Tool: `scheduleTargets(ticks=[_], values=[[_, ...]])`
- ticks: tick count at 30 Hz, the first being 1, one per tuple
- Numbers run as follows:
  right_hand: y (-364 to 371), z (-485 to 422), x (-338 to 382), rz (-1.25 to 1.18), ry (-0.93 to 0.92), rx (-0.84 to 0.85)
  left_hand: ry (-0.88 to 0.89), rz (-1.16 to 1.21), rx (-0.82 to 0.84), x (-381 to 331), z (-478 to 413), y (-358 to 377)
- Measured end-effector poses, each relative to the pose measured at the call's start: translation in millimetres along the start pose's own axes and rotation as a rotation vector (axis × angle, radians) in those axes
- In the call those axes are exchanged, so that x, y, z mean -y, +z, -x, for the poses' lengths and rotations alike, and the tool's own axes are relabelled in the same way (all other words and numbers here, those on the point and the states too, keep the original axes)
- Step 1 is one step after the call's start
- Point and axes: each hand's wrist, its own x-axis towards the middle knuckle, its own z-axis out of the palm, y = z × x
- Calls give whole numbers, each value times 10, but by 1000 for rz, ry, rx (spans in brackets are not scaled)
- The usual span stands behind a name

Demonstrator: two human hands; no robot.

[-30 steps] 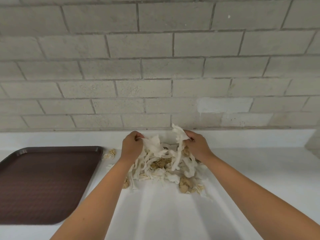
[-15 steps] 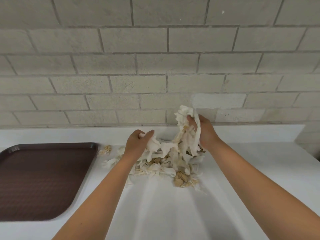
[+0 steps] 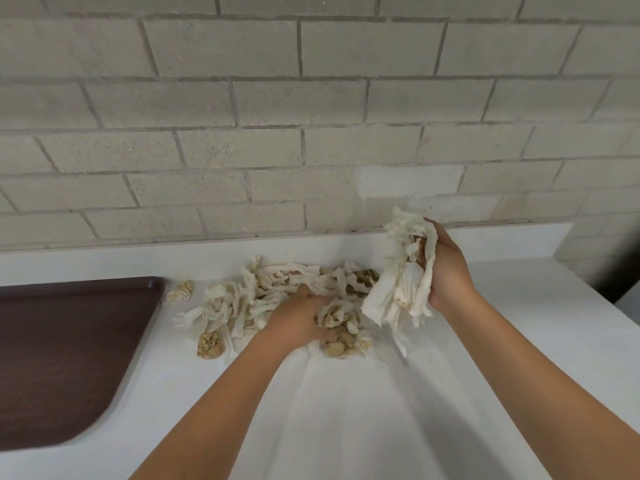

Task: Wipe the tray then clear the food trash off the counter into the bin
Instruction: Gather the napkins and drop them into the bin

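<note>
Right hand (image 3: 446,271) clamps a raised paper wad (image 3: 398,289); left hand (image 3: 298,318) lies in the scrap pile (image 3: 256,292) by the surface's (image 3: 346,417) back edge, grip indeterminate.

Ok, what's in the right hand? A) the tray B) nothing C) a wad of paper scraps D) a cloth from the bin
C: the right hand grips a wad of paper scraps held up beside the pile, which the left hand grips on the counter.

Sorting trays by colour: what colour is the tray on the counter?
The tray is dark brown with a faint textured surface; the head view shows it best.
</note>
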Motion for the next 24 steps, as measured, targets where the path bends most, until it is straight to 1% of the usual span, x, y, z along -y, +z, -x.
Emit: scheduleTargets(ticks=[3, 4, 5, 8, 11, 15, 17, 19, 22, 24], values=[[-183, 153, -252, 30, -8, -73, -32, -124, 114, 80, -7, 133], [-231, 212, -365, 78, -10, -103, -46, -149, 130, 109, -19, 175], [-292, 243, -506, 174, -29, -123, -52, -169, 129, 130, -27, 199], [-499, 365, -949, 644, -153, -63, -11, -184, 7, 149, -25, 187], [-667, 557, -1219, 935, -231, 47, 53, -124, -175, 120, 37, 52], [-710, 757, -1372, 1198, -347, 191, 82, 37, -345, 21, 168, -249], [-682, 822, -1453, 1363, -318, 242, 88, 142, -435, -11, 219, -364], [-653, 853, -1548, 1472, -322, 244, 80, 300, -519, -51, 280, -474], [-647, 879, -1625, 1455, -458, 180, 36, 522, -618, -135, 391, -624], [-650, 900, -1642, 1453, -561, 183, -15, 677, -629, -183, 454, -699]])
